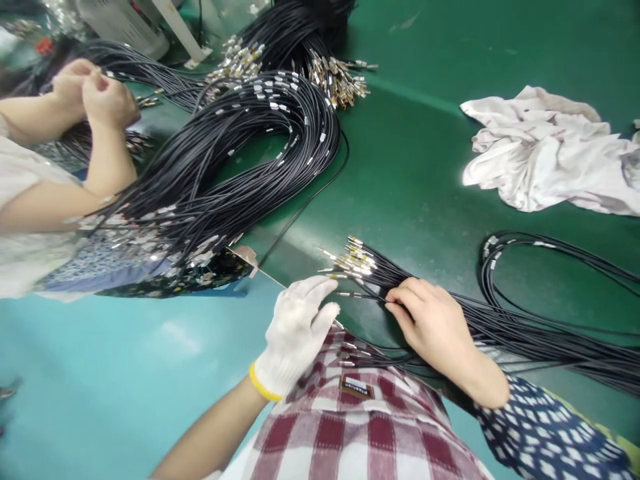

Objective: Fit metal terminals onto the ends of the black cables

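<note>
A green work table [430,167] fills most of the view, with a pale teal floor below its near edge. The largest thing on it is a big looped bundle of black cables [240,153], lying at the upper left and banded here and there with small silver sleeves; its metal-tipped ends [340,77] fan out at the far side. A co-worker's arms rest beside this bundle at the left edge, with their two hands [93,93] pressed together above it. At the right lies a crumpled white cloth [545,153], well apart from everything else.

Nearer the camera, a smaller bundle of black cables [525,327] runs from the right edge toward the middle, and its gold and silver connector tips [353,263] spread out just beyond the person's hands. A checked red and white cloth [360,420] covers the person's lap below.

The right hand [433,327], bare, lies on top of this smaller bundle, fingers curled and pinched together on a single thin cable close to the tips. The left hand [295,337] wears a white knit glove with a yellow cuff; it is loosely half open at the table's near edge, its fingertips just beside the connector tips, and it grips nothing that can be seen.
</note>
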`<action>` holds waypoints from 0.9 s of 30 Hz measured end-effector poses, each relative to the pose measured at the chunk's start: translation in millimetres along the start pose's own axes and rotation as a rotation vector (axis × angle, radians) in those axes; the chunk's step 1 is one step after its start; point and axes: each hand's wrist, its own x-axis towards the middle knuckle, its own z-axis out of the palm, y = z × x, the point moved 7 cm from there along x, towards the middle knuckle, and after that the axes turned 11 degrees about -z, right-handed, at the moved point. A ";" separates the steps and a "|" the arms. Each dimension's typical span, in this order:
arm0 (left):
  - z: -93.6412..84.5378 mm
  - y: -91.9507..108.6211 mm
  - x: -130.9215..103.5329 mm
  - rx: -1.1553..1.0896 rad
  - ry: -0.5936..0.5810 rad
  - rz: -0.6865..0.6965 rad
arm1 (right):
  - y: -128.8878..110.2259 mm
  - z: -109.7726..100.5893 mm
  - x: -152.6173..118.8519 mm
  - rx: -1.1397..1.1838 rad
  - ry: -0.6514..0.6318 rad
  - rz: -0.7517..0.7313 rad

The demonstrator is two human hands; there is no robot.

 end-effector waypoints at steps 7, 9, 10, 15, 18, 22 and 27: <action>3.3 1.3 12.9 0.004 -0.002 0.044 | 0.6 -11.2 -11.5 0.336 0.007 -0.031; 3.5 0.8 15.0 -0.026 0.002 0.063 | -0.2 -13.2 -12.7 0.228 0.077 -0.046; 1.6 0.8 15.0 -0.038 0.022 0.066 | -0.1 -14.2 -12.6 0.174 0.114 -0.046; 2.9 17.1 3.3 -0.038 -0.049 0.217 | 4.1 -14.2 -8.8 0.207 0.166 -0.018; 13.7 15.9 1.2 -0.103 -0.201 0.131 | 4.4 -15.0 -9.8 0.294 0.122 -0.022; 15.8 -1.9 6.8 -0.378 -0.268 -0.226 | 1.8 -17.9 -12.2 0.437 0.011 -0.061; 14.4 7.0 11.8 -0.278 -0.329 -0.199 | -8.5 -16.0 -1.3 0.516 -0.080 -0.093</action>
